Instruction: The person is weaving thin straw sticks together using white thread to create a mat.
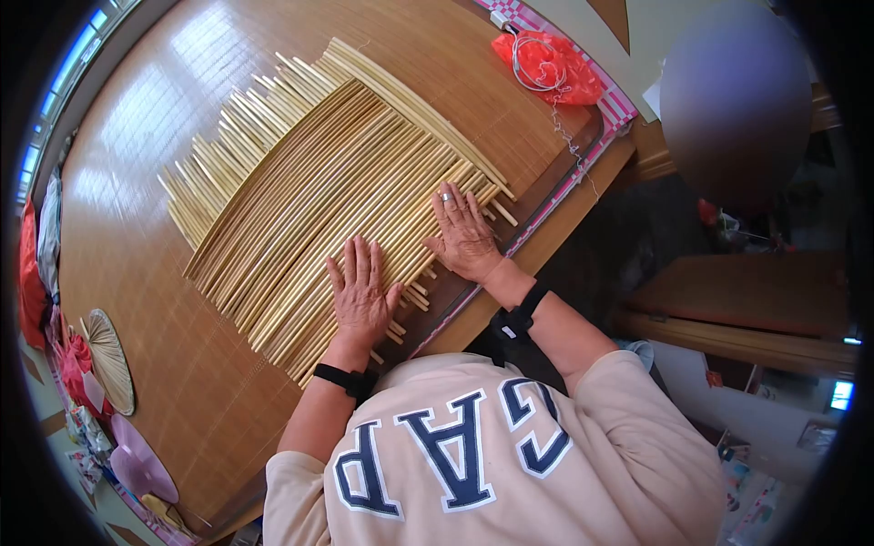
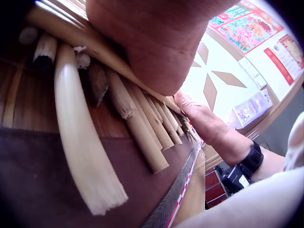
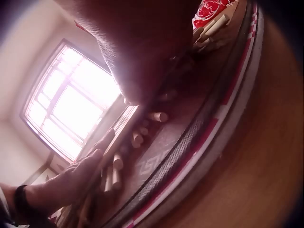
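Pale yellow dry stalks (image 1: 309, 200) lie side by side in a broad layer, with more stalk ends (image 1: 196, 187) jutting out past its curved far side. My left hand (image 1: 360, 296) rests flat on the layer's near part, fingers extended. Farther right, my right hand (image 1: 466, 235) lies on the stalks near their right-hand ends, its fingers straight and a ring on one. Uneven cut stalk ends (image 2: 142, 123) stick out beneath my left hand in the left wrist view. In the right wrist view, short stalk ends (image 3: 116, 171) show along the near side.
The stalks lie on a wide brown mat (image 1: 164, 282) edged with a pink checked border (image 1: 546, 227). A red plastic bag (image 1: 578, 73) with a white cable sits at the far right corner. Along the left are a woven hand fan (image 1: 111, 359) and a purple hat (image 1: 141, 462).
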A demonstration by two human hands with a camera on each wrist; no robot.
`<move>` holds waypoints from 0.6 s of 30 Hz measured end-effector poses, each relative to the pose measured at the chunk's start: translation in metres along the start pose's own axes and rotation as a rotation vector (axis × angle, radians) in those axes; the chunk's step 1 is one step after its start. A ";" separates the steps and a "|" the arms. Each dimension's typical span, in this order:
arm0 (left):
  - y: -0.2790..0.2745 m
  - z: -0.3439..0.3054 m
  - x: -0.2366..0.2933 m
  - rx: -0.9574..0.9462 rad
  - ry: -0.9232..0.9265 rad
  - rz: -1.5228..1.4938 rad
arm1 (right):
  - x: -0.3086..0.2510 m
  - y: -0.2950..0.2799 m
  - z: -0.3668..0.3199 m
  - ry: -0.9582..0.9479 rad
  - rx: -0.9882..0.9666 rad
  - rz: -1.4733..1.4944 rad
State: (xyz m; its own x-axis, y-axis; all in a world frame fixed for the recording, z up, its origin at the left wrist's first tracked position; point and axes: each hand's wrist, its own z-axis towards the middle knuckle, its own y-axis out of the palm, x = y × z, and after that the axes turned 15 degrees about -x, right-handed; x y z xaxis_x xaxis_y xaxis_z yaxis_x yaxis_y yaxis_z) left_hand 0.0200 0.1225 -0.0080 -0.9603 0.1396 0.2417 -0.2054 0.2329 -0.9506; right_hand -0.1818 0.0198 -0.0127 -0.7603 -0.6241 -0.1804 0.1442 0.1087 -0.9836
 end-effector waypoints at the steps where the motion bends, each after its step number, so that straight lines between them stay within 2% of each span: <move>1: -0.001 0.001 0.000 -0.020 0.006 -0.011 | 0.002 0.004 0.000 0.001 0.000 0.002; 7: -0.004 0.000 -0.002 -0.034 0.026 -0.024 | 0.007 0.002 0.000 -0.011 -0.042 0.047; 9: -0.004 0.002 -0.003 -0.031 0.022 -0.024 | 0.010 0.000 0.000 -0.003 -0.116 0.066; 15: -0.002 0.000 -0.002 -0.012 0.015 0.001 | 0.017 0.000 0.001 -0.052 -0.050 0.012; 17: -0.004 -0.002 -0.004 -0.018 -0.006 0.005 | 0.019 -0.007 0.002 -0.039 -0.121 0.048; 18: -0.008 -0.003 -0.004 -0.035 0.002 -0.062 | 0.021 -0.010 0.003 -0.062 -0.091 0.029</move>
State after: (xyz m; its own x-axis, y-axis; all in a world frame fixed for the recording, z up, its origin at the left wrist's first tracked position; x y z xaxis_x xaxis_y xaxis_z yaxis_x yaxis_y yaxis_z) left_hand 0.0263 0.1227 -0.0012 -0.9456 0.1256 0.3001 -0.2576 0.2745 -0.9264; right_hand -0.1973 0.0028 -0.0062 -0.7155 -0.6660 -0.2108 0.1055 0.1953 -0.9751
